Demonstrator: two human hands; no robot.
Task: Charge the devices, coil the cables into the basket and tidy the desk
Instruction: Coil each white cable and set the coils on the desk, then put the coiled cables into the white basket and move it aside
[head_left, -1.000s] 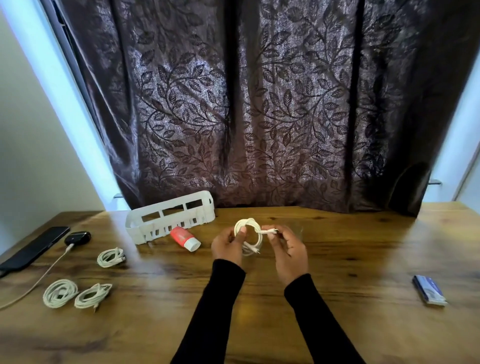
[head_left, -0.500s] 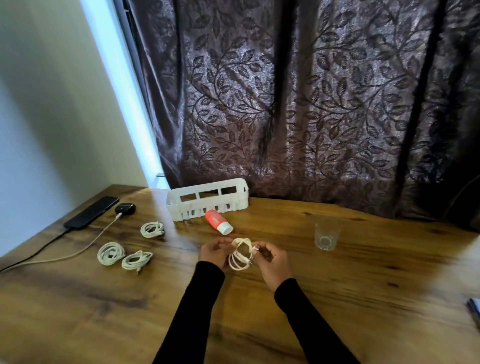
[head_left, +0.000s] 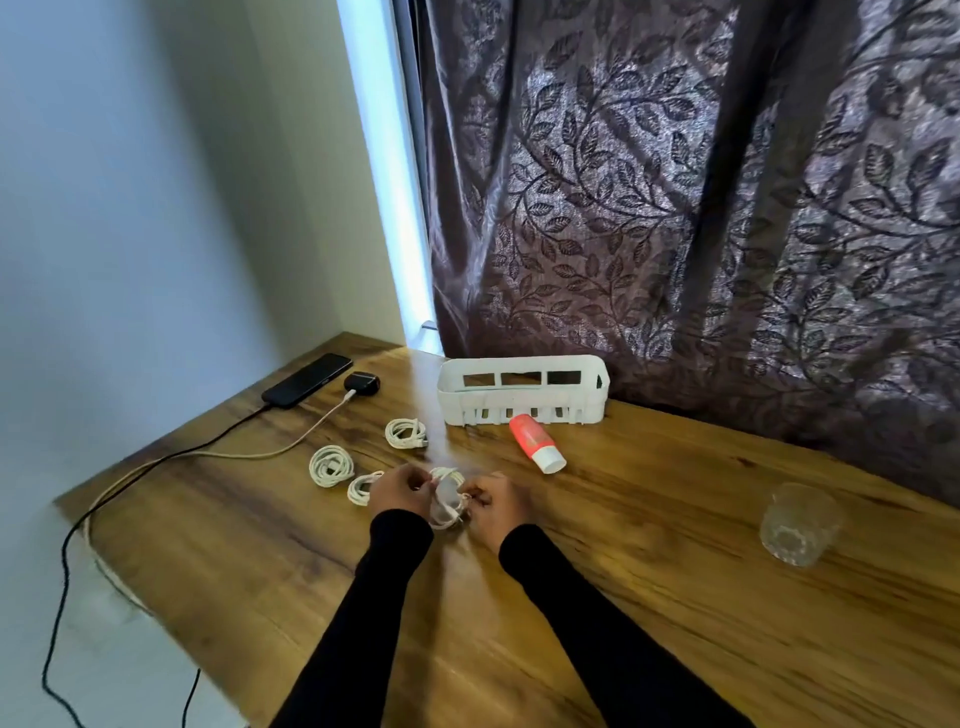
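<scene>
With the left hand (head_left: 397, 488) and right hand (head_left: 493, 501) both pinching the white cable coil (head_left: 447, 496), tuck its loose end snugly before releasing.

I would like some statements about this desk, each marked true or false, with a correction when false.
1. Both hands, left hand and right hand, hold one white cable coil. True.
2. The white basket already contains coiled cables. False: no cable shows inside it; three coiled cables lie on the desk.
3. The red tube lies on its side in front of the basket. True.
4. The glass lies tipped over. False: it stands upright.
5. The phone has no cable attached. False: a dark cable runs to it.
</scene>
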